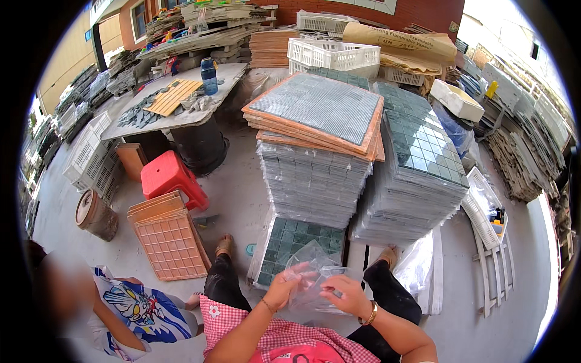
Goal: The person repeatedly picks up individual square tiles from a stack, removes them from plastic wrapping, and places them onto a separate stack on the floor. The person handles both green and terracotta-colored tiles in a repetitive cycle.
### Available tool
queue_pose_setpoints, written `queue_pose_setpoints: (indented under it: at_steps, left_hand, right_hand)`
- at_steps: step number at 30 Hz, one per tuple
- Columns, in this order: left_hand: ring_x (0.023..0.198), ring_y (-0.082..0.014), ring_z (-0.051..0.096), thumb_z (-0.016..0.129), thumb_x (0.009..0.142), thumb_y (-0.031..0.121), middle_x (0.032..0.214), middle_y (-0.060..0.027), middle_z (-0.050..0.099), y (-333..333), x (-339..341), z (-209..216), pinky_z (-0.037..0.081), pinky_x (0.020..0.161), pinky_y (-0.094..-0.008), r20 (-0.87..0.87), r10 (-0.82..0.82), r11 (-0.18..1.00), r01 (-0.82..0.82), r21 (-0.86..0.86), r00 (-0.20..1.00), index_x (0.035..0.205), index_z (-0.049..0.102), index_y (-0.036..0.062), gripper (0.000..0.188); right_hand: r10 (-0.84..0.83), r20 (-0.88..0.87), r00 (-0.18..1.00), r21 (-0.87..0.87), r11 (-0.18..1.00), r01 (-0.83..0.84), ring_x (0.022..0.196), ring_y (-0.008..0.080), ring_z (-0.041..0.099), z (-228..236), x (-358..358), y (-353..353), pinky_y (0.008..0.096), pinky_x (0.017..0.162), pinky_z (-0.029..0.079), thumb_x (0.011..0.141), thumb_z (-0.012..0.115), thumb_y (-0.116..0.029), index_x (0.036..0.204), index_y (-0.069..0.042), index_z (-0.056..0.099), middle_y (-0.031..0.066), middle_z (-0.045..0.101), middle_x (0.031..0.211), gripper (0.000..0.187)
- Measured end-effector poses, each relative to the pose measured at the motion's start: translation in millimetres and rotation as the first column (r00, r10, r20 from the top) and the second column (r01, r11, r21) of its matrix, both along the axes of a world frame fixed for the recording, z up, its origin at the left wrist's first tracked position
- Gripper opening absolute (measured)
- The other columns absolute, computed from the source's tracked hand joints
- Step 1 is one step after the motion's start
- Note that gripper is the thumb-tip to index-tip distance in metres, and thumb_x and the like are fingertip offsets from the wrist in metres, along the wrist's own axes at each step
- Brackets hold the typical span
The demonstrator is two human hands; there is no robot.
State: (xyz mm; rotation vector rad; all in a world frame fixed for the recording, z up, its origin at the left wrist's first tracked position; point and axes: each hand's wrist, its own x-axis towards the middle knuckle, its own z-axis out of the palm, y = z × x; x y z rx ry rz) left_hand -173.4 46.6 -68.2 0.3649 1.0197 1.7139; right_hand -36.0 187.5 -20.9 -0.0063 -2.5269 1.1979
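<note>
A clear plastic bag (pixel 311 263) hangs between my two hands, low in front of my body. My left hand (pixel 283 288) pinches its left side, with the fingers pointing inward. On the opposite side my right hand (pixel 346 294) has its fingers curled onto the thin plastic. Beneath the bag lies a low stack of dark green mosaic tile sheets (pixel 296 239). The bag partly covers that stack's near right corner, and I see nothing inside the bag.
Ahead stands a tall plastic-wrapped stack (pixel 315 181) topped by orange trays with a grey mosaic sheet (pixel 318 100). Green tile sheets (pixel 417 130) are piled beside it. A red stool (pixel 172 178) and orange trays (pixel 169 242) stand left. Another person (pixel 139 308) is close at my left.
</note>
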Motion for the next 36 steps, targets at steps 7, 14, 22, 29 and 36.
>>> queue_pose_setpoints:
  at_steps: [7, 14, 22, 29, 36]
  left_hand:
    - [0.087, -0.0211, 0.055, 0.047, 0.081, 0.012, 0.106, -0.0153, 0.051, -38.1, -16.5, -27.4, 0.045, 0.072, -0.0297, 0.123, 0.059, 0.994, -0.069, 0.079, 0.991, 0.115, 0.041, 0.0005, 0.037]
    - [0.089, -0.0226, 0.053, 0.049, 0.080, 0.013, 0.100, -0.0131, 0.054, -58.1, -42.7, -41.8, 0.044, 0.073, -0.0341, 0.188, 0.248, 0.967, -0.254, 0.009, 0.950, 0.104, 0.049, 0.0019, 0.026]
    - [0.072, -0.0253, 0.058, 0.052, 0.078, 0.030, 0.082, -0.0152, 0.059, -72.9, -66.7, -85.0, 0.045, 0.064, -0.0330, -0.747, 0.223, 0.643, -0.670, -0.370, 0.626, 0.088, 0.055, -0.0040, 0.036]
    - [0.079, -0.0358, 0.055, 0.043, 0.073, 0.057, 0.085, -0.0227, 0.057, -55.4, -82.4, -95.5, 0.044, 0.067, -0.0414, -0.663, -0.453, 0.362, -0.556, -0.748, 0.596, 0.089, 0.056, -0.0045, 0.065]
    - [0.079, -0.0377, 0.054, 0.041, 0.073, 0.058, 0.075, -0.0267, 0.055, -38.5, -114.2, -174.5, 0.042, 0.068, -0.0412, -0.526, -0.547, 0.325, -0.413, -0.851, 0.652, 0.073, 0.058, -0.0077, 0.068]
  right_hand:
    - [-0.029, 0.166, 0.986, -0.052, 0.998, 0.038, 0.089, 0.0262, 0.049, -23.4, -33.7, 27.1, 0.0341, 0.079, 0.039, 0.067, 0.064, -0.024, 0.103, -0.005, 0.051, 0.0110, 0.053, 0.092, 0.043]
    - [0.302, 0.515, 0.802, -0.278, 0.944, -0.177, 0.083, 0.0220, 0.052, -88.4, -40.6, 9.6, 0.0292, 0.074, 0.039, 0.071, 0.060, -0.029, 0.088, -0.005, 0.056, 0.0110, 0.055, 0.088, 0.030]
    - [0.164, 0.614, 0.772, -0.182, 0.981, -0.063, 0.067, 0.0140, 0.055, -113.0, -40.9, 18.2, 0.0275, 0.063, 0.043, 0.074, 0.054, -0.018, 0.079, 0.000, 0.055, 0.0034, 0.058, 0.068, 0.018]
    - [-0.065, 0.674, 0.736, -0.201, 0.942, 0.268, 0.051, 0.0148, 0.054, -125.2, -76.2, 88.6, 0.0261, 0.050, 0.043, 0.074, 0.051, -0.011, 0.071, 0.000, 0.054, 0.0070, 0.055, 0.059, 0.012]
    - [-0.465, 0.430, 0.774, 0.280, 0.884, 0.375, 0.066, 0.0317, 0.055, -179.5, -117.0, 117.6, 0.0385, 0.058, 0.043, 0.070, 0.056, -0.017, 0.069, -0.003, 0.056, 0.0144, 0.057, 0.069, 0.014]
